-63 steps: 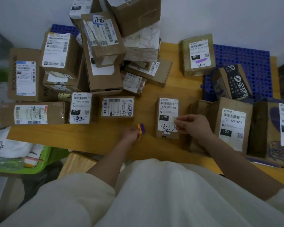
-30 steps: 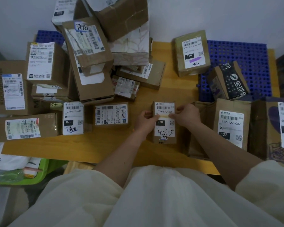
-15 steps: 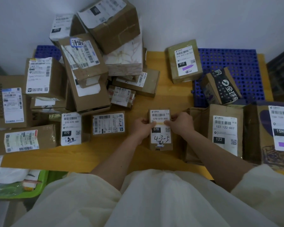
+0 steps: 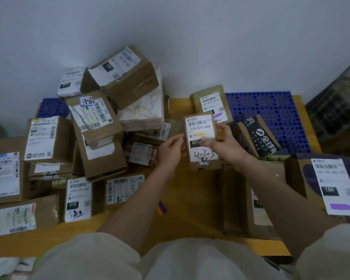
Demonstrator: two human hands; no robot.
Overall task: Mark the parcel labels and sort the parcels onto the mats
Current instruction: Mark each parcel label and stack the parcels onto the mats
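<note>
I hold a small brown parcel (image 4: 200, 128) above the yellow table (image 4: 190, 199). Its white label reads 070-070-A80, with a yellow highlighter stroke and handwritten "4-3-5". My right hand (image 4: 225, 145) grips its right side, thumb across the label. My left hand (image 4: 171, 150) holds its left edge with curled fingers. An orange and purple marker (image 4: 162, 208) lies on the table beside my left forearm. One blue perforated mat (image 4: 275, 118) lies at the back right, and another blue mat (image 4: 51, 107) shows at the back left.
A tall pile of labelled boxes (image 4: 101, 128) fills the left half of the table. A green-brown parcel (image 4: 208, 102) and a black-taped box (image 4: 259, 136) sit on the right mat. Larger boxes (image 4: 329, 188) stand at the right. A wall closes the back.
The small parcel lay on the table under both hands. Now it is lifted and carried away from me toward the back. The marker stays on the table.
</note>
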